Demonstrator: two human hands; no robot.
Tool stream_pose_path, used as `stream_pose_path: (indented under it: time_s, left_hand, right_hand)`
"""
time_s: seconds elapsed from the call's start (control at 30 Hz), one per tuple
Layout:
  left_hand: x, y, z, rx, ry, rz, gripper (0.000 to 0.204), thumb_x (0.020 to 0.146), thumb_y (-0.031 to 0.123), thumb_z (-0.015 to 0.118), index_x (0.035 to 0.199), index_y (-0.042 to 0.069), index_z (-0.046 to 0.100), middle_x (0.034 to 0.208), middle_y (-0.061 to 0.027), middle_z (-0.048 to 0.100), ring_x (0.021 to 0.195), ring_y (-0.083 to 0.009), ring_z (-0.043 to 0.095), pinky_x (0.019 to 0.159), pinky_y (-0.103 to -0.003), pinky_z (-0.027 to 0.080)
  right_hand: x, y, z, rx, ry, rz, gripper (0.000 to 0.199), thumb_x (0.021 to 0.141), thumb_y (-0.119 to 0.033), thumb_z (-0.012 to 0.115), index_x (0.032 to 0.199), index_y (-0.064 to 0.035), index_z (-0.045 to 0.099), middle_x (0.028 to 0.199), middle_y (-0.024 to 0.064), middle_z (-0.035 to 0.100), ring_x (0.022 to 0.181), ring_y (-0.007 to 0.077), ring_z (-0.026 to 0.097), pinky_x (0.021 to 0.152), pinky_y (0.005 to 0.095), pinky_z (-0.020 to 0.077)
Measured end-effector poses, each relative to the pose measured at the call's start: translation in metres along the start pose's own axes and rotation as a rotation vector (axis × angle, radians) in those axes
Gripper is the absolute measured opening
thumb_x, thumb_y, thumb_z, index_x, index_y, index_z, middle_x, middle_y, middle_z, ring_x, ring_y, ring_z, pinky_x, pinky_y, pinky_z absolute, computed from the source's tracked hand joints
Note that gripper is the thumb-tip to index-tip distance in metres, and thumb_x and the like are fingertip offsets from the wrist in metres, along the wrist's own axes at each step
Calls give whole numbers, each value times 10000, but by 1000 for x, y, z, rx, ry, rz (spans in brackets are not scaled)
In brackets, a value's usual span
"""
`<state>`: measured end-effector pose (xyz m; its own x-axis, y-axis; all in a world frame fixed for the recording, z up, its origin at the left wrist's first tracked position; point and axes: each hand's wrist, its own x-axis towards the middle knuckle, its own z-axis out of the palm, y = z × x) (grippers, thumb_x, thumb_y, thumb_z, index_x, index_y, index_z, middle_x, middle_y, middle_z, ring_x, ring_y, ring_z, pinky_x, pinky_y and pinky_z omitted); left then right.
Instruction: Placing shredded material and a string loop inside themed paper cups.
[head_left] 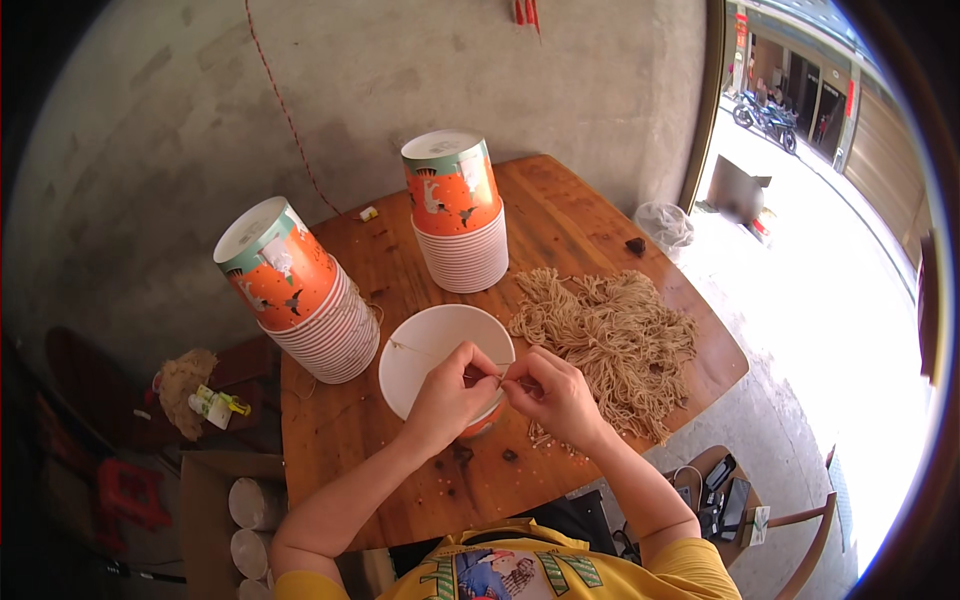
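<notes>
A white-lined paper bucket (425,345) with an orange outside stands mouth-up on the wooden table in front of me. At its right rim my left hand (458,395) and my right hand (552,392) meet, fingertips pinched close together. A thin tan string (402,346) crosses the bucket's mouth from its left rim toward my fingers. Both hands seem to pinch the string; its end is hidden by the fingers. Just right of my right hand lies a big heap of loose tan strings (610,340).
Two tall stacks of upturned orange buckets, a left stack (320,310) and a back stack (458,225), stand on the table (560,205). A cardboard box (215,480) holding white round containers is at lower left. A chair (800,545) with electronics sits at lower right.
</notes>
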<state>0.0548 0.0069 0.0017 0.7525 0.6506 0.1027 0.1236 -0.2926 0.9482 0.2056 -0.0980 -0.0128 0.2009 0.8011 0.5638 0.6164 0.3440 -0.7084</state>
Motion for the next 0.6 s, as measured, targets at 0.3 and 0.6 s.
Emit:
stream_pose_path:
  time_s: [0.3,0.6]
  left_hand:
    - [3,8,-1,-185,-62,-20,273,879,-11,612,1101,55,468,944,-20,581,888,-85,550,824,-252,450]
    - [7,5,-2,-263,-95,-120,317,873,-31,632,1130,54,466,978,-26,580,937,-99,556,885,-257,456]
  right_hand:
    - [-6,7,9,285,69,345,140,894,-114,660,890,2,583,757,20,578,658,63,521,599,238,446]
    - [-10,10,10,419,84,439,153,908,-137,669,919,-6,591,732,-16,569,672,31,486,614,216,433]
